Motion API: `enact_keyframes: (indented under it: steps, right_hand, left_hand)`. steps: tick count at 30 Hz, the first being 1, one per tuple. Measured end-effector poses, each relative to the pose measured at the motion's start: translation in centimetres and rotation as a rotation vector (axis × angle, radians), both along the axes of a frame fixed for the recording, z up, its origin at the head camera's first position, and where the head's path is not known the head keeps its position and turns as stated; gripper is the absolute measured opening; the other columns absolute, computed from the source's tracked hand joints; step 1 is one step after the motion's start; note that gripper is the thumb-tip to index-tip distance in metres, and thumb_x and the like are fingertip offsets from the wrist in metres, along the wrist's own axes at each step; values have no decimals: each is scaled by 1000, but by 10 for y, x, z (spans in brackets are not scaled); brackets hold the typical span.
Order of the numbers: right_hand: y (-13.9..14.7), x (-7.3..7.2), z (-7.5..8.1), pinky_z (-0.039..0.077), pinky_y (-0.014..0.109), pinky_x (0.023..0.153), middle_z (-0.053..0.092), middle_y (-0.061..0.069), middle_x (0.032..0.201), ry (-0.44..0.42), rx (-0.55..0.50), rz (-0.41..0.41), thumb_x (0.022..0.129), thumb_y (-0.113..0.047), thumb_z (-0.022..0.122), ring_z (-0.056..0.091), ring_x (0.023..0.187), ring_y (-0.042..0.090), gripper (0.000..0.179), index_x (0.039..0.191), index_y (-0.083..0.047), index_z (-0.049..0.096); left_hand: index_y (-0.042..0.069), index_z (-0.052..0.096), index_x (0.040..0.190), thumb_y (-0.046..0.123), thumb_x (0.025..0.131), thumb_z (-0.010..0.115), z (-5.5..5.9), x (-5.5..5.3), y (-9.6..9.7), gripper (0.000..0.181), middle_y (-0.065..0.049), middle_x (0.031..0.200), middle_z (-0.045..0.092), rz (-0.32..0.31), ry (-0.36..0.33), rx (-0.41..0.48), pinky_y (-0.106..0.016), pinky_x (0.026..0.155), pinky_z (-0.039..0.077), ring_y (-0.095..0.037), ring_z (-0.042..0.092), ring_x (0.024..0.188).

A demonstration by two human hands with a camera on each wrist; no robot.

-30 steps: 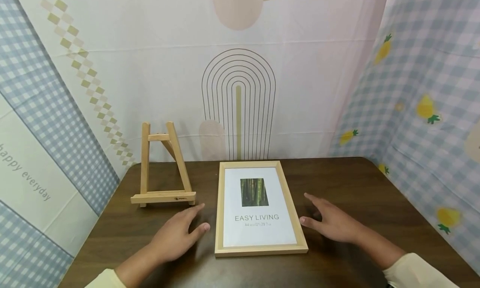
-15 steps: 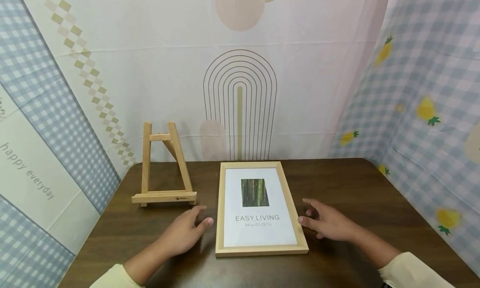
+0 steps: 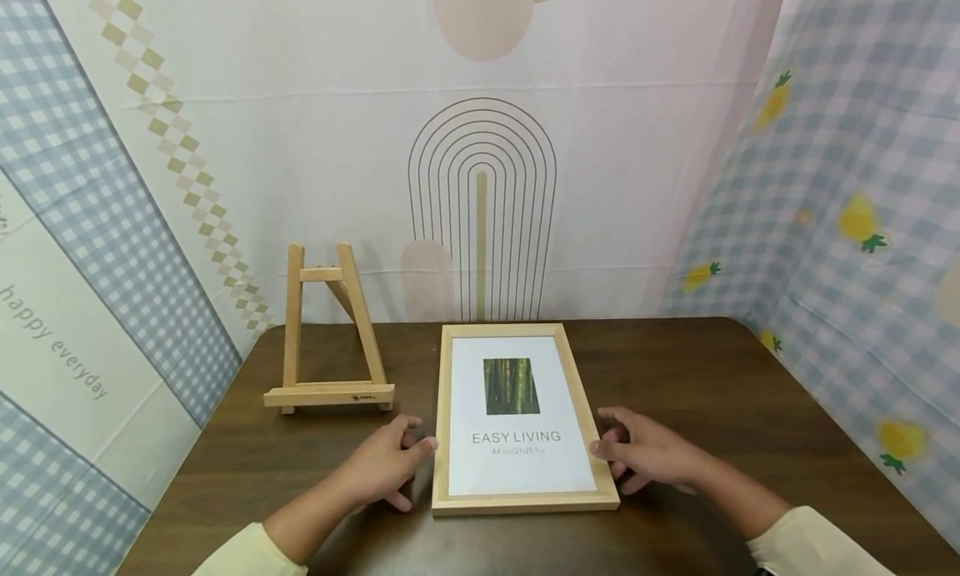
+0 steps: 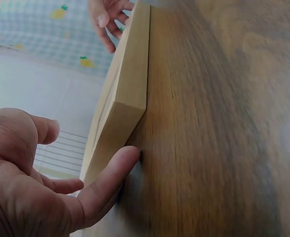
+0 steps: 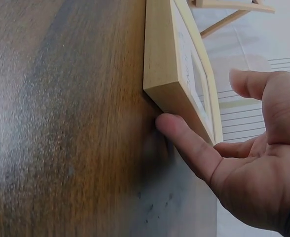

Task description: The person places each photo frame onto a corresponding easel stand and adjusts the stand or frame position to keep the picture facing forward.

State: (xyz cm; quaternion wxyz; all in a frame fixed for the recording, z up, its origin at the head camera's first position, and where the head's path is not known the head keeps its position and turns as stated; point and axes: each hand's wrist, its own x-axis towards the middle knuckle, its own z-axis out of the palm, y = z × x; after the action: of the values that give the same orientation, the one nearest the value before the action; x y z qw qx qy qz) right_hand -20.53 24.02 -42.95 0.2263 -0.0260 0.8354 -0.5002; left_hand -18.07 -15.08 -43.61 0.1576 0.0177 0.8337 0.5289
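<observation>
at far left, blue-checked cloth (image 3: 112,176). next, upright on the dark table (image 3: 705,359), a wooden easel (image 3: 332,394). in front of it and to the right, left hand (image 3: 381,463), just beside the picture frame (image 3: 443,418), with fingers spread and bent, thumb apart; cannot tell whether touching the wood. at centre, between both hands, that same pale frame, flat on the table, face up, around a white sheet (image 3: 517,472) lettered "easy living" below a bamboo picture (image 3: 512,386). at its right edge, right hand (image 3: 651,453), also with fingers spread and bent, thumb apart; contact again unclear. at far right, fruit-print cloth (image 3: 832,326).
</observation>
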Motion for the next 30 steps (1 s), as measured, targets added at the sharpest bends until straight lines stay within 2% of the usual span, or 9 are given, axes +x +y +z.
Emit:
enact_keyframes:
  steps: [5,12,15,18,21,24,27,30]
  right_hand:
    - [-3,-2,-2,61,49,64,53,21,121,-28,-4,-4,95,-23,74,65,85,30,83,156,6,26]
    - [-4,-2,-6,61,49,60,49,20,118,-47,-8,-21,94,-23,75,62,85,31,82,155,5,28]
    - [-5,-2,-8,60,49,60,49,20,119,-49,-18,-12,95,-22,75,65,84,31,81,155,6,28]
    - [-5,-3,-9,60,50,60,48,21,120,-56,-30,1,95,-21,74,68,85,32,81,155,8,28]
    - [-5,-3,-9,60,50,61,48,22,121,-65,-44,14,96,-20,74,69,86,33,80,154,11,28]
    - [-6,-2,-9,60,50,62,48,22,122,-70,-52,23,96,-20,73,69,88,33,78,151,13,30]
    - [-7,-2,-9,60,50,63,48,22,123,-68,-52,31,95,-18,73,69,89,33,75,149,14,33]
    - [-7,-2,-9,60,50,62,49,21,123,-59,-54,39,95,-16,73,69,89,33,73,148,15,34]
  left_hand:
    - [-8,38,149,31,103,63,-2,-2,4,66,-26,131,53,-7,-55,61,-44,52,60,-31,61,85]
    - [-14,35,149,28,102,64,-3,-1,9,70,-38,143,42,-23,-31,58,-44,50,59,-34,64,94]
    - [-16,34,149,29,102,64,-3,-1,12,71,-39,145,40,-33,-33,55,-44,50,59,-36,64,99]
    - [-16,40,146,28,103,62,-3,-2,15,65,-36,140,46,-46,-37,60,-45,49,59,-35,63,99]
    - [-12,52,139,26,104,61,-4,-3,18,53,-27,127,55,-73,-40,67,-45,49,59,-31,63,94]
    - [-10,60,132,23,104,62,-5,-3,20,44,-21,118,57,-99,-39,65,-45,49,59,-29,62,88]
    - [-11,58,134,22,103,63,-6,-3,21,46,-27,129,51,-98,-36,49,-43,49,59,-29,61,88]
    - [-13,50,141,20,102,63,-5,-1,22,53,-34,145,34,-80,-31,28,-42,50,59,-32,59,95]
